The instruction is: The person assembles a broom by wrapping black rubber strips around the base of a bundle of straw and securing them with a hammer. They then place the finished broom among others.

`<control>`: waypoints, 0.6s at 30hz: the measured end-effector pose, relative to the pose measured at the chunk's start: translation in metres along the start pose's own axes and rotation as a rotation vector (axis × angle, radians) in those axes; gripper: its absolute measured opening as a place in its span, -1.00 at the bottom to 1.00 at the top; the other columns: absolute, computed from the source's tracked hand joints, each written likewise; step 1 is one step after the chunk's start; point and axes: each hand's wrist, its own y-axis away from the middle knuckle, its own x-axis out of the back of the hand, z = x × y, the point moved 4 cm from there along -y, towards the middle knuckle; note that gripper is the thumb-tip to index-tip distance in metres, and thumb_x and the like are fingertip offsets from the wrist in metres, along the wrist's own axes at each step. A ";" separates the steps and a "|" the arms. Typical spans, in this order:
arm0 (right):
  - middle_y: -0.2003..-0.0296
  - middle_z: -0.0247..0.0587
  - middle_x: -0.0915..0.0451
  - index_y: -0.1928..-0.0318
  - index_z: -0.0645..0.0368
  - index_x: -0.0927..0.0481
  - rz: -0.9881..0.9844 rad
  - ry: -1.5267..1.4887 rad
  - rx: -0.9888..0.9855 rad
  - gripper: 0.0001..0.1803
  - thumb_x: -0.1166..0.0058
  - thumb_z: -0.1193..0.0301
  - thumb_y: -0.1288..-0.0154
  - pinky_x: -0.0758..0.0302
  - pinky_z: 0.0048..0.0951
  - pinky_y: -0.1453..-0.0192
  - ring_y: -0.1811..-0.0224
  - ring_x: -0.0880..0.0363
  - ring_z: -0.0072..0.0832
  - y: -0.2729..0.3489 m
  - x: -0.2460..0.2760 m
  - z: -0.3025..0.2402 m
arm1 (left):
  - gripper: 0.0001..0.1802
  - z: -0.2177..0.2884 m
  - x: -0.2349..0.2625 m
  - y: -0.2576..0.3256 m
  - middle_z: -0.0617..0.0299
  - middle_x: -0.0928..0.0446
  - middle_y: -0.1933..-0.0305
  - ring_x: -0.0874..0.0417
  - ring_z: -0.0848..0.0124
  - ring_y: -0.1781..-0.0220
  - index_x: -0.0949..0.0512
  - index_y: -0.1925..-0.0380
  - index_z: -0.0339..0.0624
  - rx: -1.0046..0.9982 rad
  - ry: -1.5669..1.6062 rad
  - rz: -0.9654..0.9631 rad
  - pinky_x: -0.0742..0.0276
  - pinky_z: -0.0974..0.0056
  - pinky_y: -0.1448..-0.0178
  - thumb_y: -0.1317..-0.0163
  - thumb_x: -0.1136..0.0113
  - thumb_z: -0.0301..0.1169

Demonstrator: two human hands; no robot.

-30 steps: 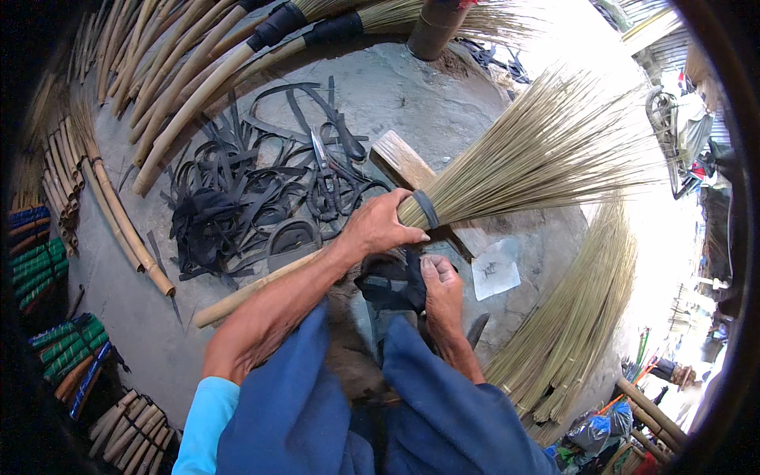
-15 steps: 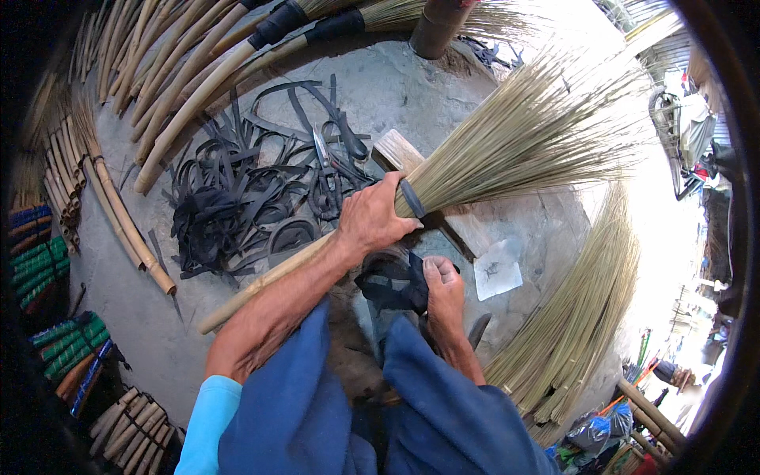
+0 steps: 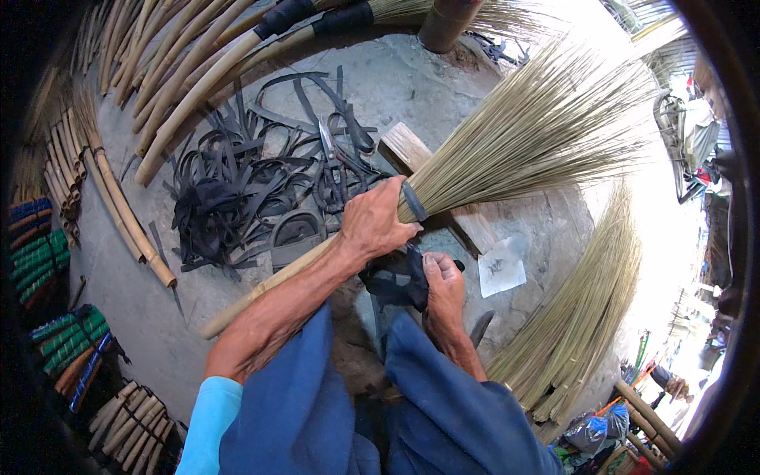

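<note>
My left hand (image 3: 374, 218) is closed around the neck of a straw broom, where its bristles (image 3: 522, 134) meet a pale wooden handle (image 3: 273, 289). The bristles fan out to the upper right, and the handle slants down to the left beneath my forearm. A black rubber band (image 3: 413, 202) circles the bristles just beyond my left fist. Below it, my right hand (image 3: 445, 293) pinches a black rubber strip (image 3: 396, 285) that hangs in a loose coil above my lap. Whether this strip joins the band is hidden under my left hand.
A tangled pile of black strips (image 3: 214, 210) with scissors (image 3: 327, 142) lies left of the broom. A wooden block (image 3: 405, 146) sits beneath the bristles. White paper (image 3: 503, 269) and loose straw (image 3: 574, 309) lie to the right. Several curved poles (image 3: 190, 99) stand upper left.
My right hand has shifted the black strip slightly, and its coil looks more bunched. The left hand keeps its hold on the broom, whose bristles have tilted up a little.
</note>
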 end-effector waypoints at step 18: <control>0.10 -0.43 -0.71 -0.13 0.26 -0.73 -0.036 0.040 0.056 -0.69 -0.18 0.25 -0.76 -0.56 -0.49 -0.15 0.02 -0.59 -0.67 -0.002 -0.006 -0.001 | 0.04 0.009 0.005 0.002 -0.21 -0.71 -0.21 -0.75 -0.25 -0.24 -0.44 -0.51 -0.20 -0.060 -0.001 0.215 -0.70 -0.18 -0.26 -0.02 -0.76 -0.24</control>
